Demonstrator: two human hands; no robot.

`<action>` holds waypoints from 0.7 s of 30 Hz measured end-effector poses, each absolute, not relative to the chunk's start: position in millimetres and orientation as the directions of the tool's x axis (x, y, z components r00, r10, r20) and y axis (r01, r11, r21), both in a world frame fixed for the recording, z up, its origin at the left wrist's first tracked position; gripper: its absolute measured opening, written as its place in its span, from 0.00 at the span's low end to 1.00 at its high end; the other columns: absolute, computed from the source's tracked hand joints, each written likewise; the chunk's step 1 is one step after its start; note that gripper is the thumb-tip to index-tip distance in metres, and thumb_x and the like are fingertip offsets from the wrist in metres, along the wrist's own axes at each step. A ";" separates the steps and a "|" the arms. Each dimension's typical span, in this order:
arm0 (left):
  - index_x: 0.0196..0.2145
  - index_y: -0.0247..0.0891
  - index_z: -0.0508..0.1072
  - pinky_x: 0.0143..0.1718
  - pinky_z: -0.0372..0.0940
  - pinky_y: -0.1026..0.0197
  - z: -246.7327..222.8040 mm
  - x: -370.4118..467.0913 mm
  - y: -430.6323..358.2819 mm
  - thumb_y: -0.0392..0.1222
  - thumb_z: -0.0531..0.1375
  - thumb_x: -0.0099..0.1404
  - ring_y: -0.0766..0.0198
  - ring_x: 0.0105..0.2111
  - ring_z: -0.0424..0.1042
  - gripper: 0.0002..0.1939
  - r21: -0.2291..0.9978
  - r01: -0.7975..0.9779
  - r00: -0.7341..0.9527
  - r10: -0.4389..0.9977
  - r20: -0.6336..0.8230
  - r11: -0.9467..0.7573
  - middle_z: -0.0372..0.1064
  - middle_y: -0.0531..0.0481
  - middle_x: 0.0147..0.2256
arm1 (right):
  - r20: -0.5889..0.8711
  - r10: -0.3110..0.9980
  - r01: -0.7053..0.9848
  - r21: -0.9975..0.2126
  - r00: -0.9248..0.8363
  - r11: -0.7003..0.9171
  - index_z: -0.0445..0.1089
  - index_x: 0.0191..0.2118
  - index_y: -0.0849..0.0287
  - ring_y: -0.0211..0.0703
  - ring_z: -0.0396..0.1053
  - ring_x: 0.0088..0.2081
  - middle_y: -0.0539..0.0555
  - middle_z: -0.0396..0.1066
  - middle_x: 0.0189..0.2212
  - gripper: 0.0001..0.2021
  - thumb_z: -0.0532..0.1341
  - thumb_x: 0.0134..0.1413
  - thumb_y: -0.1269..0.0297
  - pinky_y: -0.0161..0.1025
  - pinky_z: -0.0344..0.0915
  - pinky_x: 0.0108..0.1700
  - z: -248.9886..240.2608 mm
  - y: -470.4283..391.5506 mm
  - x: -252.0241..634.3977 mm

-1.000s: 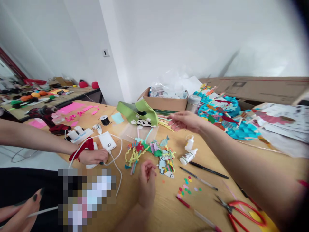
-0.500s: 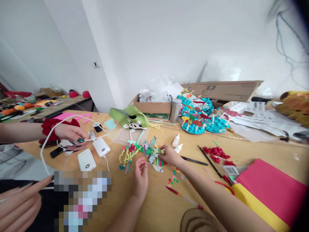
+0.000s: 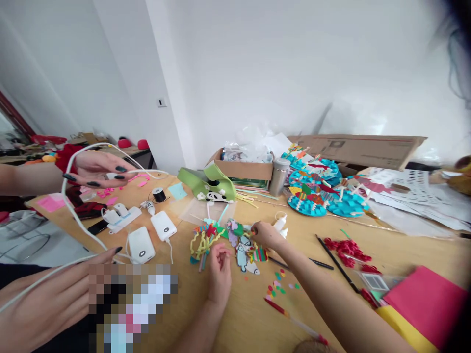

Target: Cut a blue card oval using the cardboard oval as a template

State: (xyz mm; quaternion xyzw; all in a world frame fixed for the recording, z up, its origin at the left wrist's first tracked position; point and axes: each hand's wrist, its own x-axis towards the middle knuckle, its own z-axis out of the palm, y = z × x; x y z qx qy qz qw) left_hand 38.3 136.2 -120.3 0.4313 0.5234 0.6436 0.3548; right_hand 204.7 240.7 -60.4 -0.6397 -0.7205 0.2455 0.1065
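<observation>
My right hand point(image 3: 268, 235) reaches over the right part of a pile of coloured paper cut-outs point(image 3: 243, 252), its fingers pinched together at the pile's edge. What the fingertips hold is hidden. My left hand point(image 3: 221, 269) rests at the near side of the pile, fingers loosely curled in and nothing visible in them. Between the hands lie fish-shaped pieces, one pale blue and one striped point(image 3: 260, 254). Left of them is a bunch of wavy yellow strips point(image 3: 201, 244) with a red starfish shape point(image 3: 211, 230). A white glue bottle point(image 3: 280, 221) stands just beyond my right hand.
At left, another person's hands point(image 3: 99, 169) handle a white cable point(image 3: 68, 196) above white power banks point(image 3: 141, 245). A green felt piece point(image 3: 209, 184), a cardboard box point(image 3: 245, 170), a steel flask point(image 3: 279, 177) and blue paper decorations point(image 3: 307, 198) stand behind. Pens point(image 3: 336, 262) and red trim point(image 3: 348, 252) lie right.
The camera view has turned slightly left. The fish cut-outs beside my right hand now lie more spread out. The other person's upper hand has lifted with the white cable.
</observation>
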 end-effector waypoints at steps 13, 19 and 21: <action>0.36 0.44 0.71 0.31 0.67 0.56 -115.4 39.1 135.0 0.42 0.62 0.58 0.59 0.30 0.71 0.07 0.985 -0.023 -0.358 0.921 0.151 -0.171 0.72 0.51 0.31 | -0.074 0.980 0.544 -0.838 -0.185 0.040 0.66 0.33 0.61 0.32 0.62 0.21 0.47 0.63 0.19 0.12 0.58 0.56 0.56 0.29 0.63 0.24 -15.2 268.4 257.5; 0.33 0.45 0.73 0.28 0.67 0.55 -119.3 40.8 136.5 0.41 0.63 0.56 0.58 0.27 0.72 0.06 0.985 -0.037 -0.327 0.934 0.145 -0.166 0.73 0.52 0.29 | -0.219 0.955 0.679 -0.734 -0.198 -0.028 0.70 0.32 0.61 0.35 0.63 0.19 0.46 0.65 0.17 0.12 0.69 0.41 0.61 0.31 0.61 0.22 -46.5 276.0 210.4; 0.32 0.45 0.73 0.26 0.66 0.55 -120.0 39.8 137.1 0.41 0.63 0.55 0.59 0.25 0.71 0.05 0.986 -0.040 -0.314 0.939 0.140 -0.161 0.73 0.52 0.28 | -0.233 0.956 0.743 -0.669 -0.176 -0.027 0.71 0.32 0.61 0.39 0.67 0.22 0.49 0.68 0.19 0.14 0.71 0.36 0.66 0.32 0.62 0.24 -58.0 276.0 195.2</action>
